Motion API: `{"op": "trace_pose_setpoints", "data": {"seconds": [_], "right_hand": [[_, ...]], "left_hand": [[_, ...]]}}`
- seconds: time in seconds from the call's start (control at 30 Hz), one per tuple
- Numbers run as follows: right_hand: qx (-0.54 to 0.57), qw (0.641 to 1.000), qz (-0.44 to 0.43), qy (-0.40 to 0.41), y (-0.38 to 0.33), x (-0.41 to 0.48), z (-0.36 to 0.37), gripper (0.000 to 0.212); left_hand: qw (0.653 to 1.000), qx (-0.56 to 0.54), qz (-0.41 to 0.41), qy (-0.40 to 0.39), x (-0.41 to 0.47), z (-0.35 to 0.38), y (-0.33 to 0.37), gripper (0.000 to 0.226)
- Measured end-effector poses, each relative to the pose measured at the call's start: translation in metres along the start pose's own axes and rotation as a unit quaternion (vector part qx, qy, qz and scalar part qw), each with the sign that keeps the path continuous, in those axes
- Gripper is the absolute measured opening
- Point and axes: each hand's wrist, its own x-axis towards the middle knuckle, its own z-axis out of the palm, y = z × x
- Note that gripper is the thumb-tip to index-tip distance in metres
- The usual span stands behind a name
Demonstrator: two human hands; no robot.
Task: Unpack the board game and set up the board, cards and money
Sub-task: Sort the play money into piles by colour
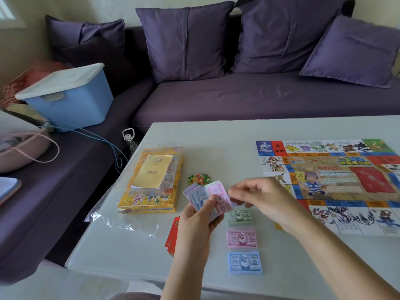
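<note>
My left hand [195, 221] holds a fanned stack of play money [205, 194], purple and pink notes, above the table. My right hand [257, 197] hovers just right of the stack, its fingers pinched at the pink notes' edge. Below them three sorted piles lie in a column: green notes [239, 217], pink 1000 notes [242, 239] and blue 500 notes [245, 263]. The game board [337, 182] lies unfolded at the right. The yellow game box [151, 198] with a yellow rule sheet [152, 174] on it sits to the left. Red cards [172, 237] peek out behind my left wrist.
Small coloured tokens [199, 178] lie beyond the money. A clear plastic wrapper [121, 221] is spread under the box on the white table [129, 256]. A purple sofa [238, 98] with cushions lies behind, with a blue storage bin [71, 100] and a pink bag [23, 148] on it.
</note>
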Motion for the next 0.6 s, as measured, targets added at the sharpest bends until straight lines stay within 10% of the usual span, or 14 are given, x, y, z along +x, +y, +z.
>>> {"op": "trace_pose_setpoints", "data": {"seconds": [0.6], "right_hand": [[0.052,0.992,-0.004,0.116,0.026,-0.041,0.011,0.009]], "left_hand": [[0.990,0.139,0.014,-0.021,-0.029,0.000,-0.003,0.006]]}}
